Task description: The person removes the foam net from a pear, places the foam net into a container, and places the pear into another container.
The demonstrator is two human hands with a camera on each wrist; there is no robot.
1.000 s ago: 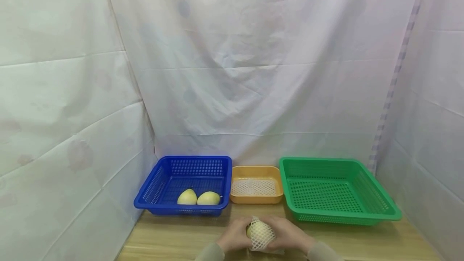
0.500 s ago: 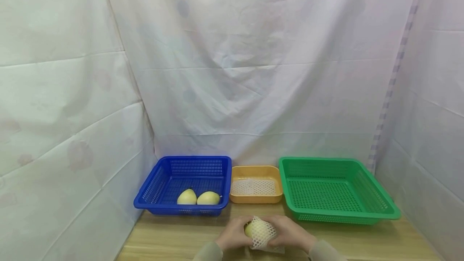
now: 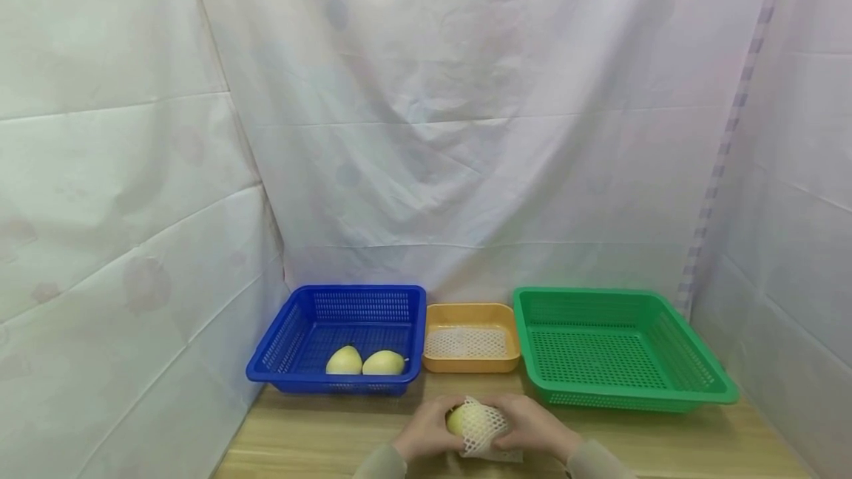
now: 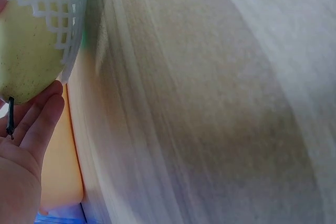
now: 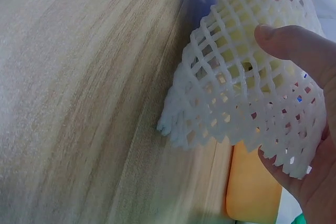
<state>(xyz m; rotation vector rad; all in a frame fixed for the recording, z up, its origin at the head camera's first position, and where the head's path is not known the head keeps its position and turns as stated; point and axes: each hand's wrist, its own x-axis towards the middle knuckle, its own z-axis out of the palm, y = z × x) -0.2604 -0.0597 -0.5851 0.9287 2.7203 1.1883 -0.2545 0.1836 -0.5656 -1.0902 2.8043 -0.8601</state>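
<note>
A yellow-green pear [image 3: 455, 421] is partly covered by a white foam net sleeve [image 3: 482, 431], low in the middle of the head view. My left hand [image 3: 427, 432] holds the pear's bare stem end. In the left wrist view the dark stem [image 4: 10, 116] points down over that hand's fingers, and the pear's speckled skin [image 4: 26, 53] shows below the net. From the other side my right hand [image 3: 532, 427] grips the sleeve, its thumb [image 5: 286, 40] pressing the mesh against the pear. The sleeve's loose end [image 5: 231, 124] hangs past the fruit. Some right fingers are hidden behind the net.
A blue basket [image 3: 336, 388] at back left holds two pears [image 3: 362, 363]. Between it and a green basket [image 3: 632, 396] at back right stands a small orange tray [image 3: 470, 366] with foam nets [image 3: 466, 344]. All stand on a wooden table [image 3: 319, 427] before cloth walls.
My left hand has shifted slightly left. A little more bare pear shows at the sleeve's left edge. Both hands keep their hold, and the baskets and tray stay put.
</note>
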